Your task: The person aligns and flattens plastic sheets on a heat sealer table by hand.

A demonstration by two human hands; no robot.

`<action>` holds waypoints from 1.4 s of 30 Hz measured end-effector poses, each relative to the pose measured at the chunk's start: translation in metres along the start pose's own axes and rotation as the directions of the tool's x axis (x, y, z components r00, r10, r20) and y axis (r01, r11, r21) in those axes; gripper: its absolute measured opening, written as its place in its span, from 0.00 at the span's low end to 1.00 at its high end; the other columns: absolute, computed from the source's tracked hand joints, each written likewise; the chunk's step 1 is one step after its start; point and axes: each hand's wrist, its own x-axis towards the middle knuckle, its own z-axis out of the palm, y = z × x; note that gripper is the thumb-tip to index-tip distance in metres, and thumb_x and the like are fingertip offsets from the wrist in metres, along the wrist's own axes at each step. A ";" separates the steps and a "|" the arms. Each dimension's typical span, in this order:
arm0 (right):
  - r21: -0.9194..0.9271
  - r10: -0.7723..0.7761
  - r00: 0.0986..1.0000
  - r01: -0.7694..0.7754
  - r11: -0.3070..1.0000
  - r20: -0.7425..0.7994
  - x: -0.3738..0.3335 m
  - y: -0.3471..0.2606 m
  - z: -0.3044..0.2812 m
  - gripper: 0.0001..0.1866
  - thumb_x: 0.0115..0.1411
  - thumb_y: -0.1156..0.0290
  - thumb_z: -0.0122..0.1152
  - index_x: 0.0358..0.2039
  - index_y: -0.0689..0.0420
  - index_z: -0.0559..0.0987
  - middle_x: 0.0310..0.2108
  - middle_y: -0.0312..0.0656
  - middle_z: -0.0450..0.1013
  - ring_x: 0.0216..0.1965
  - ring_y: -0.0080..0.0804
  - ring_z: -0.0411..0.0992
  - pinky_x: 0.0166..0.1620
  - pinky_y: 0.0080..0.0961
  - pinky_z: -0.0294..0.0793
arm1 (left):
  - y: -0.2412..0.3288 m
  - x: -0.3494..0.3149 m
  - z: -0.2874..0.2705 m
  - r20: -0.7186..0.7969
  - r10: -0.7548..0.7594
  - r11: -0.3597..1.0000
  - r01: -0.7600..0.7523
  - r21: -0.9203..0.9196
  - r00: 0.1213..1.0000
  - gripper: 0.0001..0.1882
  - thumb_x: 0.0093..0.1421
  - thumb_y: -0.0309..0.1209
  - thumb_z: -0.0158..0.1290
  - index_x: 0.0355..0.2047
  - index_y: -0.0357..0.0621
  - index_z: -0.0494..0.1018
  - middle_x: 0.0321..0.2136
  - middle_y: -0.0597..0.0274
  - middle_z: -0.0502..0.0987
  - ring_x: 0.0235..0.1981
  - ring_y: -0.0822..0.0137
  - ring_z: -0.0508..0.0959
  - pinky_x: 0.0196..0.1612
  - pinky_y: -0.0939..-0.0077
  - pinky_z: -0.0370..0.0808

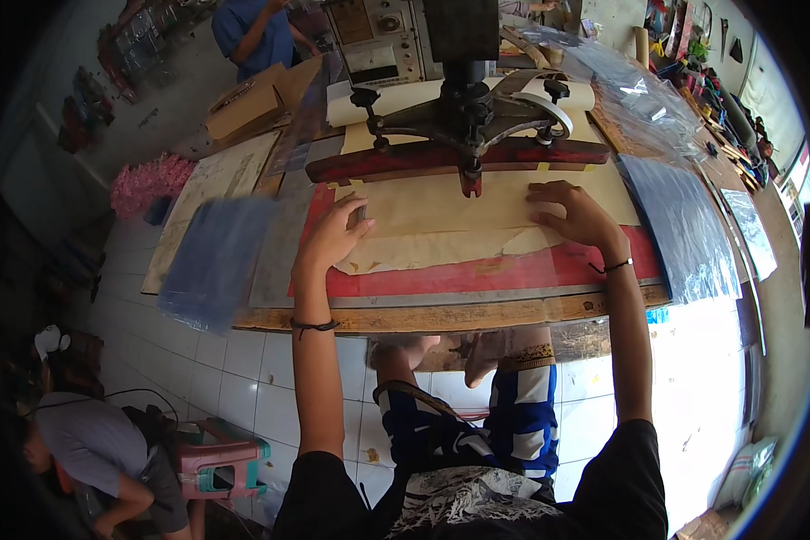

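Note:
My left hand (pixel 335 231) rests at the left edge of a tan paper sheet (pixel 441 207), fingers bent and thumb apart. A small greyish sliver shows beside its fingertips; I cannot make out what it is. My right hand (pixel 574 214) lies on the right part of the same sheet, thumb and fingers spread. Beneath the tan sheet is a red layer (pixel 459 277), its front strip showing. Just beyond my hands, a long dark-red pressing bar (pixel 378 162) hangs from a black metal bracket (pixel 466 121). Glossy film seems to cover the sheet's front.
Stacks of clear bluish plastic sheets lie left (pixel 214 261) and right (pixel 684 225) of the press. A wooden table edge (pixel 405 319) runs before me. Behind stand a control box (pixel 380 40) and a cardboard box (pixel 256 103). One person bends near a pink stool (pixel 211 463); another stands behind.

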 end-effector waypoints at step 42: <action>0.020 0.162 0.974 -0.161 0.987 -0.161 -0.009 -0.021 -0.034 0.22 0.68 0.63 0.64 0.20 0.65 0.77 0.10 0.40 0.66 0.13 0.24 0.59 0.20 0.29 0.58 | 0.042 -0.079 -0.001 -0.360 0.083 0.995 -0.095 -0.016 0.929 0.13 0.65 0.36 0.61 0.48 0.48 0.83 0.29 0.59 0.78 0.23 0.62 0.77 0.30 0.69 0.74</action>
